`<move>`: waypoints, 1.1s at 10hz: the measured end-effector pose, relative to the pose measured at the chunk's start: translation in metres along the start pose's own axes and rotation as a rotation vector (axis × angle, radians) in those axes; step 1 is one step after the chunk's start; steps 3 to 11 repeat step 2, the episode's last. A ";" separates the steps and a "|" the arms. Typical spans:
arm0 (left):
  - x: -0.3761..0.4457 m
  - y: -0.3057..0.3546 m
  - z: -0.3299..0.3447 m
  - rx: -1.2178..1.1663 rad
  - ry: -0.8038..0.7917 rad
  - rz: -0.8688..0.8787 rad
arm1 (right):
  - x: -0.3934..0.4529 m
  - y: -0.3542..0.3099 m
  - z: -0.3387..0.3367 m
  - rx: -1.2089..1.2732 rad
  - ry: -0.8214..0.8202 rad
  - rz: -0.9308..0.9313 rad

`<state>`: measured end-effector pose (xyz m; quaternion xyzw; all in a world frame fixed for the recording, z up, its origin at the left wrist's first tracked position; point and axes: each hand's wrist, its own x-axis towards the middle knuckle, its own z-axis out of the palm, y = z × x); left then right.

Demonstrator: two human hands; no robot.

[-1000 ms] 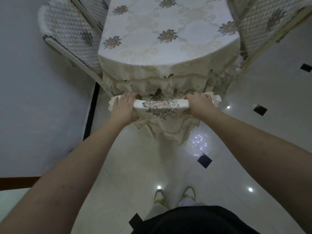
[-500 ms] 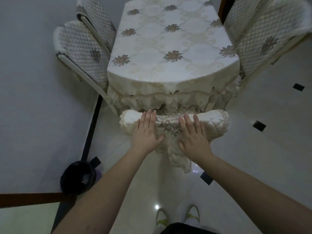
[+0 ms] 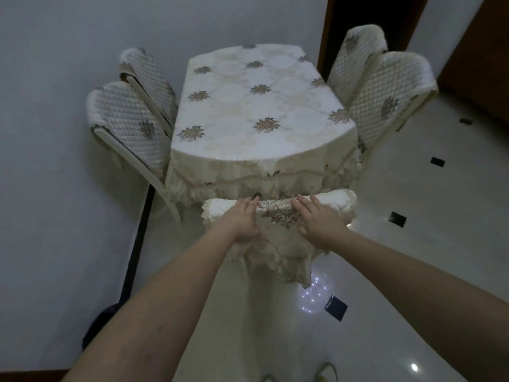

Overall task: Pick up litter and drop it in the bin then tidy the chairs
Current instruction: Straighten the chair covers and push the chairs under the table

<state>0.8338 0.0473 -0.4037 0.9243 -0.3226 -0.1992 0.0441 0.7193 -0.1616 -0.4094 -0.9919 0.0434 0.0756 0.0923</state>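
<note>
A chair with a cream quilted cover (image 3: 334, 202) stands pushed in against the near end of the table (image 3: 261, 106), its backrest top facing me. My left hand (image 3: 243, 219) lies flat on the backrest's left part, fingers straight. On the right part rests my right hand (image 3: 319, 219), fingers also extended over the floral patch. A dark bin (image 3: 95, 326) sits on the floor at the lower left, mostly hidden behind my left forearm.
Two covered chairs (image 3: 129, 125) stand along the table's left side by the wall, and two more chairs (image 3: 385, 92) along the right. A dark doorway (image 3: 366, 26) lies behind the table. The glossy tiled floor (image 3: 427, 244) spreads to the right.
My hands have let go of their grip on the backrest top and now lie flat on it. The chair has slid in toward the table, and my view has drawn back and up.
</note>
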 end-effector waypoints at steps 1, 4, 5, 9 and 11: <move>-0.019 0.012 -0.017 0.063 -0.012 -0.008 | -0.014 -0.015 -0.029 0.072 -0.013 0.032; -0.064 0.022 -0.002 0.202 0.204 0.054 | -0.061 -0.026 -0.039 0.064 0.105 0.047; -0.064 0.022 -0.002 0.202 0.204 0.054 | -0.061 -0.026 -0.039 0.064 0.105 0.047; -0.064 0.022 -0.002 0.202 0.204 0.054 | -0.061 -0.026 -0.039 0.064 0.105 0.047; -0.064 0.022 -0.002 0.202 0.204 0.054 | -0.061 -0.026 -0.039 0.064 0.105 0.047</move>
